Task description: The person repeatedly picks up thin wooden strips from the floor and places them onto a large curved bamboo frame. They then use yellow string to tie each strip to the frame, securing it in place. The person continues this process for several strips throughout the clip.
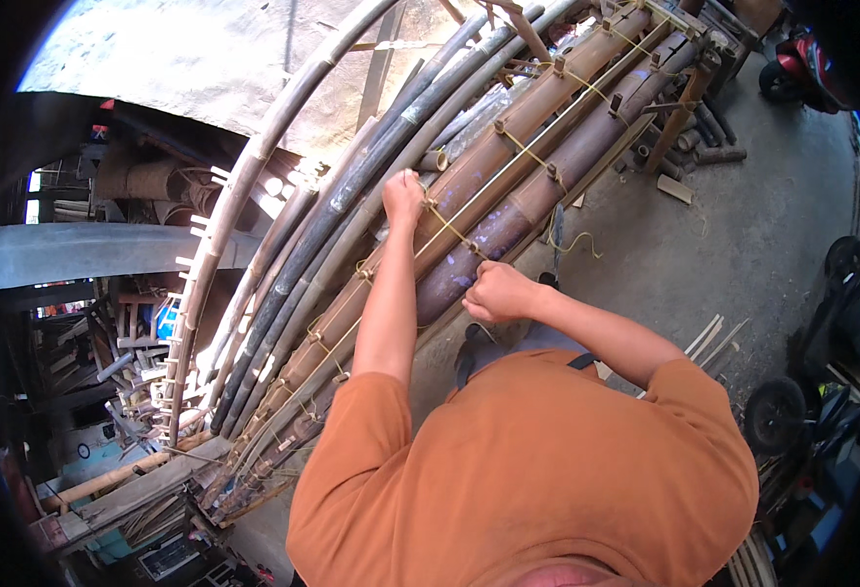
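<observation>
Thick brown bamboo poles [464,178] lie side by side, running from lower left to upper right. A thin yellow cord [448,224] crosses over them between my two fists. My left hand [404,200] is closed on the cord at the far side of the poles. At the near side, my right hand [499,292] is closed round the cord by a purple-stained pole [500,231]. Short wooden pegs [551,171] stand up from the poles, with more cord lashed across beside them. A loose yellow cord tail [583,245] hangs to the right of my right hand.
Long curved dark poles [337,201] stretch beyond the lashed bamboo, and an arched pole with pegs [254,161] stands farther left. Wood scraps [136,342] crowd the left. A red motorbike [809,68] is at the upper right. Bamboo offcuts [718,155] lie on the concrete floor.
</observation>
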`<state>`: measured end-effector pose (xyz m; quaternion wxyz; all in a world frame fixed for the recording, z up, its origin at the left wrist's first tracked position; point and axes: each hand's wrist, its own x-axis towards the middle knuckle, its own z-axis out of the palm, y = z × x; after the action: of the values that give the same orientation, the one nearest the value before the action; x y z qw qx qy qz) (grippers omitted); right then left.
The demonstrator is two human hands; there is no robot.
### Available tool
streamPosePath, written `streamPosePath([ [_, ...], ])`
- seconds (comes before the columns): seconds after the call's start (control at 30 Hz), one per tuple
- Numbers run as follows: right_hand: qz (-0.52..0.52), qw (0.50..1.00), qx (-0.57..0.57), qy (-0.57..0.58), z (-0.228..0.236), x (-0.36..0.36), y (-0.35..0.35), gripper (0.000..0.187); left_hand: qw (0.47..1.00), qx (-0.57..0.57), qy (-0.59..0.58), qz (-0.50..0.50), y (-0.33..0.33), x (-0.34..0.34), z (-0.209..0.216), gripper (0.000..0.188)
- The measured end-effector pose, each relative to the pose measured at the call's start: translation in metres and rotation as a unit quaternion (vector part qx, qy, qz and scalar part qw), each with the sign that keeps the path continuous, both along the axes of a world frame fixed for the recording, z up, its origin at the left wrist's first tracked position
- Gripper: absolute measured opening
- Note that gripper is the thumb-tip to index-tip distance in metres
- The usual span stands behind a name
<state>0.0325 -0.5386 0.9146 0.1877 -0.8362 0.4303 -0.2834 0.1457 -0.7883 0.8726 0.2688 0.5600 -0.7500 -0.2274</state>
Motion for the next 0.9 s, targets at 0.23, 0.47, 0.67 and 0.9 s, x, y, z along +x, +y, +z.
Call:
streamPosePath([
  [0.23, 0.042, 0.897, 0.379, -0.223, 0.015, 0.085, 0.028, 0.037, 0.998, 0.03, -0.016, -0.059, 0.021, 0.075, 0.055, 0.041],
  [0.47, 0.032, 0.591, 0.593, -0.546, -0.002, 0.147, 0.038, 0.047, 0.973, 0.156, -0.132, -0.11, 0.131, 0.195, 0.078, 0.038],
  [0.67, -0.336, 0.542, 0.215, -0.74, 0.003, 0.177, -0.02, 0.029, 0.979, 0.04, -0.171, -0.102, 0.153, 0.177, 0.062, 0.022],
  [0.9, -0.193, 0.976, 0.095, 0.024, 0.07, 0.191, -0.133, 0.052, 0.99, -0.03, 0.104, -0.09, 0.148, 0.177, 0.038, 0.016],
])
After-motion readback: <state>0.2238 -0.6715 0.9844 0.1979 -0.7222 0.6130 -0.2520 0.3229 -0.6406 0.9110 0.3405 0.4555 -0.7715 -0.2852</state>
